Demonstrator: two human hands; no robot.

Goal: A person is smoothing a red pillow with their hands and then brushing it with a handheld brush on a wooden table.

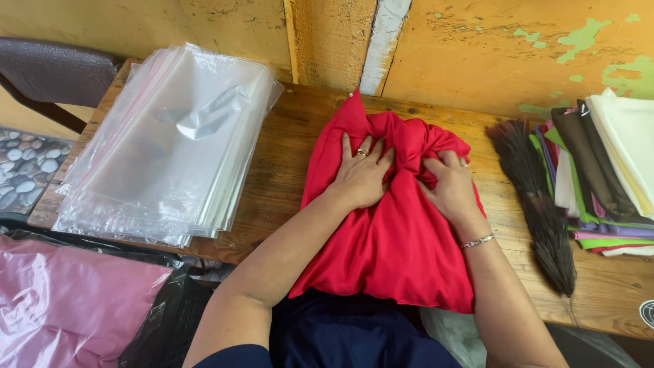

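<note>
— Where's the bright red folded cloth?

— At the middle of the wooden desk, hanging over its near edge. The left hand presses flat, fingers spread; the right hand curls, pinching a bunched fold.

— Which step?

— Gathering and smoothing, I'd judge; next calls for flattening that bunch.

— Around it?

— Clear plastic bags stacked toward the left edge, a dark bristle brush and coloured folded fabrics toward the right.

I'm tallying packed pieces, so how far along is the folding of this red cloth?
Partly done: the red cloth lies on the wooden table with its top gathered into folds. In hand: the left hand presses flat on it while the right hand bunches the gathered part. Left: it is not yet a neat fold, and the stack of clear plastic bags holds none of it.
</note>
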